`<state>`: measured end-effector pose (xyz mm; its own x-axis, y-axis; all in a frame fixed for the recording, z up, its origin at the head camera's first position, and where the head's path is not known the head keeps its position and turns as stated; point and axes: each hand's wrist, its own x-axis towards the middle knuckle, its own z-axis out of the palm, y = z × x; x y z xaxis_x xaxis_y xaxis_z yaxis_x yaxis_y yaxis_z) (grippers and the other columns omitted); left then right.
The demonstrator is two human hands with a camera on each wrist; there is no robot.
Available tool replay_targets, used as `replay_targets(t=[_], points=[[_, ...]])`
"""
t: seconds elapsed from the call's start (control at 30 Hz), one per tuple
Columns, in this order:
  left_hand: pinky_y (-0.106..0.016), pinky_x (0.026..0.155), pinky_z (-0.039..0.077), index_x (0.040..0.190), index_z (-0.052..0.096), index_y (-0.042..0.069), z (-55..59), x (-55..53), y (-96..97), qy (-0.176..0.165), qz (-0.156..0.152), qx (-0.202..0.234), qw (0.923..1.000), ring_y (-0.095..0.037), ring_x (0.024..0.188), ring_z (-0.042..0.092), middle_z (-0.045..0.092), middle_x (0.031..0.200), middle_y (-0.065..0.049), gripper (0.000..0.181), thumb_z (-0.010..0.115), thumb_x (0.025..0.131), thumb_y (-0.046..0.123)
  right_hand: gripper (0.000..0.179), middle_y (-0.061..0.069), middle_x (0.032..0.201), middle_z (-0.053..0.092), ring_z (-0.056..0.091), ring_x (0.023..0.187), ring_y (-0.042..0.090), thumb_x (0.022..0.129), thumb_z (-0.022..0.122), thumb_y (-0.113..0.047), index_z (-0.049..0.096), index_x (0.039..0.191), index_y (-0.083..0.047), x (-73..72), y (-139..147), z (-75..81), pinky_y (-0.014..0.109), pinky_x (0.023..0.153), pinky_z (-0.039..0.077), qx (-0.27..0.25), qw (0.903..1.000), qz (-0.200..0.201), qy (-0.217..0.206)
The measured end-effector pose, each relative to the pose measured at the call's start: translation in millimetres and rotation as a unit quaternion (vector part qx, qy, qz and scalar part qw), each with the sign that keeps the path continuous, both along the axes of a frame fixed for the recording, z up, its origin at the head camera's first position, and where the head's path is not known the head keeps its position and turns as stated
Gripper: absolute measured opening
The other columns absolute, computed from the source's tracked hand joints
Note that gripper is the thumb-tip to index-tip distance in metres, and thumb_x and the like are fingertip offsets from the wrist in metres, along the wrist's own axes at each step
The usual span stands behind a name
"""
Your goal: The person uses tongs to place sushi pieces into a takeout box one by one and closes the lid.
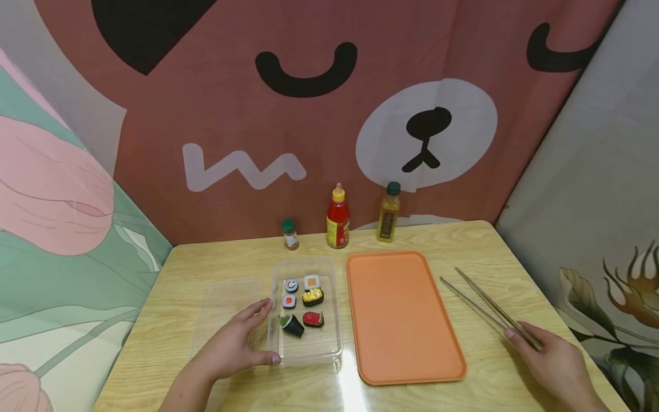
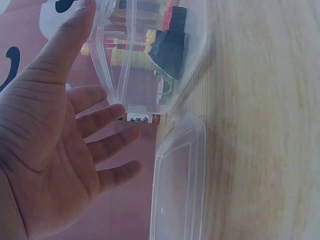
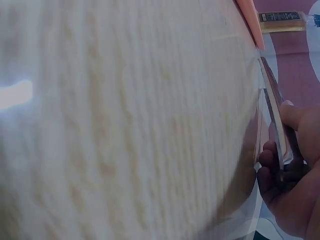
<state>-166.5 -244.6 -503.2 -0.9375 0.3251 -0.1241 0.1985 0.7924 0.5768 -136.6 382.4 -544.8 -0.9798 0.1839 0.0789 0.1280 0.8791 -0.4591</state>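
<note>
My left hand (image 1: 238, 343) is at the left side of a clear plastic box (image 1: 329, 343), fingers spread and thumb near its front left corner. In the left wrist view the palm (image 2: 55, 145) faces the box wall, and contact is hard to tell. Several toy-like sushi pieces lie in the box, among them a black hand roll (image 1: 293, 326), a red-topped piece (image 1: 313, 319) and a yellow-topped piece (image 1: 312, 296). On the right, my right hand (image 1: 553, 357) holds long metal tongs (image 1: 489, 300), their arms apart and tips pointing away over the table.
An orange tray (image 1: 404, 320) lies between the box and the tongs. The clear lid (image 1: 226, 303) lies left of the box, partly behind my left hand. A small green-capped jar (image 1: 290, 234), a red sauce bottle (image 1: 337, 220) and an oil bottle (image 1: 388, 214) stand along the back edge.
</note>
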Motion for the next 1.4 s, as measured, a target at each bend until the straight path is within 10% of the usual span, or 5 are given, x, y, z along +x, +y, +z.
replay_targets(t=[0.23,1.0,1.4], points=[[-0.059,0.115,0.036,0.162,0.038,0.015,-1.1,0.4,-0.7,0.002,-0.003,0.002,1.0000,-0.037,0.151,0.032,0.033,0.168,-0.003,0.115,0.088,0.071,0.062,0.078,0.039,0.131,0.059,0.053,0.117,0.062,0.101,0.059,-0.059,0.062,0.135,0.011,-6.9,5,2.5,0.065,0.086,0.048,0.014,0.9977,0.009,-0.066],[-0.060,0.115,0.035,0.163,0.037,0.015,1.0,2.8,-1.1,-0.004,-0.002,0.009,0.9999,-0.037,0.151,0.032,0.032,0.168,-0.005,0.111,0.087,0.074,0.060,0.080,0.035,0.119,0.067,0.059,0.110,0.059,0.098,0.062,-0.062,0.065,0.128,0.012,-14.2,6,3.2,0.063,0.081,0.051,0.030,0.9957,0.038,-0.079],[-0.060,0.116,0.034,0.163,0.036,0.014,2.5,1.3,-2.6,-0.013,-0.010,0.018,0.9997,-0.036,0.153,0.030,0.030,0.169,-0.005,0.110,0.086,0.076,0.059,0.064,0.030,0.117,0.064,0.067,0.090,0.044,0.096,0.075,-0.040,0.061,0.135,0.009,-11.4,-22,14.5,0.056,0.068,0.049,0.004,0.9975,0.026,0.066]])
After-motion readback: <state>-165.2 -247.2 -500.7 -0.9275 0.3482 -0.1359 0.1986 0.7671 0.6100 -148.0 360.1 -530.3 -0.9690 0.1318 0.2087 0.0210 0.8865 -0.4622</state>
